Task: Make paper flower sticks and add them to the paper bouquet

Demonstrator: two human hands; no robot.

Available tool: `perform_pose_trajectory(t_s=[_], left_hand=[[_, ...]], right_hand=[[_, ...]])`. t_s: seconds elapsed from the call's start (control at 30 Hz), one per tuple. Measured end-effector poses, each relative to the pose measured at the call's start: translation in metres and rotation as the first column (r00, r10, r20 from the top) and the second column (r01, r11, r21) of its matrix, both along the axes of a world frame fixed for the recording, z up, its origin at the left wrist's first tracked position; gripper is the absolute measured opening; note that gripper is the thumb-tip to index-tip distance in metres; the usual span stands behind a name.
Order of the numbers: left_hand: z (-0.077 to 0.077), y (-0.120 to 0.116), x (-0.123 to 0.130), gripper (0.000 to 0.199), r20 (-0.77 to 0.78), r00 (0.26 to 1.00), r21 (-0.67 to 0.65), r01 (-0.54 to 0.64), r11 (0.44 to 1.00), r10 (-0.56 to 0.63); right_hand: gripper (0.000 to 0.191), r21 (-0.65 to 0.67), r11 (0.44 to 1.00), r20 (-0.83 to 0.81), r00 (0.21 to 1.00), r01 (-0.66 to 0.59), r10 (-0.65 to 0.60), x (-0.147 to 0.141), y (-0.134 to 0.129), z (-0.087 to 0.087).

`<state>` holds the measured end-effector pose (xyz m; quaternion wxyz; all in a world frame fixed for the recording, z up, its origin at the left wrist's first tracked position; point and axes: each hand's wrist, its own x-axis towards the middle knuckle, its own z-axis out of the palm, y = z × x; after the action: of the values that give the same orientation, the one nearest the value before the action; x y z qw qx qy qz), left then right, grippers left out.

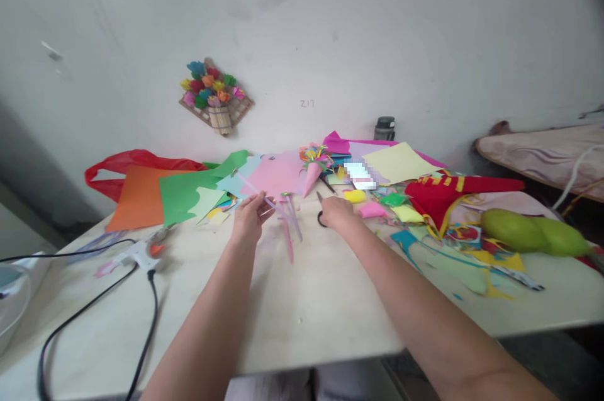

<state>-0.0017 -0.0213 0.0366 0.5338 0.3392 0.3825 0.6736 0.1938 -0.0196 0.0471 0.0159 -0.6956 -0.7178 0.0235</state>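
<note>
A thin pale lilac paper stick (pixel 248 183) slants up and left from my left hand (pixel 250 217), whose fingers are closed around it. On the table just right of that hand lie a pink rolled paper stick (pixel 288 245) and a second lilac one (pixel 294 223). My right hand (pixel 338 212) is closed on black-handled scissors (pixel 321 220), low over the table, with the blade pointing away from me. Beyond and between both hands lies a pink paper cone (pixel 311 178) topped with a colourful paper bunch.
Orange (pixel 141 199) and green sheets (pixel 182 194) lie at left, near a white power strip (pixel 140 256) with black cables. On the right are a red cloth piece (pixel 431 203), paper scraps (pixel 465 269) and green fruit (pixel 512 231). A dark bottle (pixel 384 128) stands by the wall.
</note>
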Motion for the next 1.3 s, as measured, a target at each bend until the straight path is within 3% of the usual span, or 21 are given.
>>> perform_pose_trajectory(t_s=[0.27,0.57,0.67,0.73,0.83,0.93,1.1,1.3], left_hand=[[-0.012,-0.001,-0.004,0.017,0.036,0.998,0.032,-0.049,0.998,0.048],[-0.014,0.001,-0.013,0.009,0.098,0.993,-0.015,-0.065,0.998,0.066],[-0.016,0.004,-0.014,0.007,0.126,0.989,-0.028,-0.077,0.997,0.080],[-0.017,0.005,-0.014,0.006,0.150,0.985,-0.026,-0.083,0.996,0.086],[-0.017,0.006,-0.014,0.008,0.194,0.976,-0.015,-0.094,0.995,0.095],[-0.016,0.006,-0.014,0.008,0.214,0.970,-0.017,-0.112,0.994,0.113],[-0.015,0.007,-0.014,0.006,0.229,0.962,-0.037,-0.145,0.989,0.150],[-0.017,0.007,-0.013,0.005,0.246,0.956,-0.057,-0.151,0.987,0.160]], right_hand=[[0.028,0.144,0.990,-0.023,1.000,-0.006,0.010,0.003,-0.002,0.001],[0.041,0.159,0.983,-0.403,0.915,0.094,-0.022,0.015,0.016,-0.007],[0.041,0.074,0.997,-0.536,0.842,-0.033,0.068,0.018,0.015,-0.007],[0.044,-0.012,0.987,-0.652,0.750,-0.158,0.113,0.019,0.013,-0.006],[0.046,-0.101,0.942,-0.784,0.609,-0.319,0.122,0.018,0.007,-0.004],[0.041,-0.137,0.888,-0.831,0.539,-0.440,0.139,0.018,0.001,0.000],[0.030,-0.190,0.779,-0.852,0.495,-0.598,0.173,0.020,-0.008,0.008],[0.027,-0.219,0.781,-0.822,0.542,-0.585,0.175,0.010,-0.011,0.008]])
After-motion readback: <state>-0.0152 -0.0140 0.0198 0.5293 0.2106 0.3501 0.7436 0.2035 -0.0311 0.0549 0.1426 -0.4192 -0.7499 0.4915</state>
